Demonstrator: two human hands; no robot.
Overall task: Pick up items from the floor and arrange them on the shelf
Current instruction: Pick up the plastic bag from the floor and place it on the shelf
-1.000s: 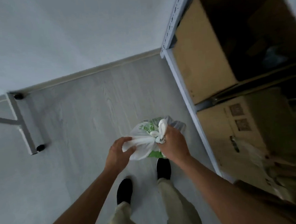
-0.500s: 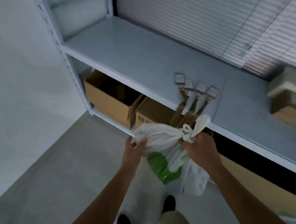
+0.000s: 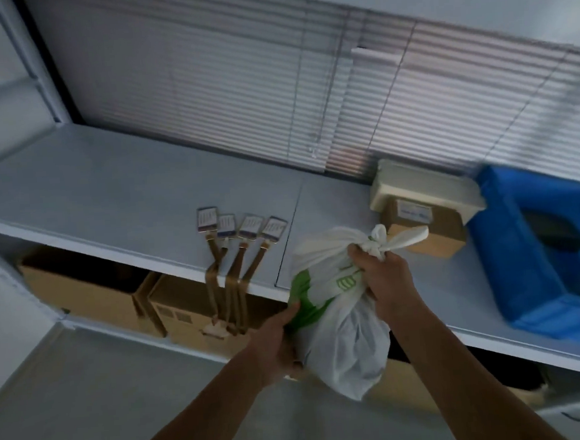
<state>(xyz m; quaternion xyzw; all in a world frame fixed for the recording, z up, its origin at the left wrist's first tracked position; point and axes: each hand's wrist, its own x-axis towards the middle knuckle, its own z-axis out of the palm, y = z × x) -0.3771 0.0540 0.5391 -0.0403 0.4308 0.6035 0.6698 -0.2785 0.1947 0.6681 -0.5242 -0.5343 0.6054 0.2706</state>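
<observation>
You held knotted white-and-green plastic bag (image 3: 337, 323) in air at front edge of grey metal shelf (image 3: 115, 194). Your right hand (image 3: 383, 275) clamped below knot; your left hand (image 3: 276, 341) cupped bag's lower side. Step in hand: carry-to-shelf, placing not yet done. Bare shelf patch lay just beyond hands, between tagged brown straps (image 3: 235, 247) left and small cardboard box (image 3: 426, 231) right. Next move likely called for lifting bag clear of edge, setting it there.

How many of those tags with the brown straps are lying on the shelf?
4, side by side near the shelf front edge, left of the bag: tags. Straps hang over the edge.
</observation>
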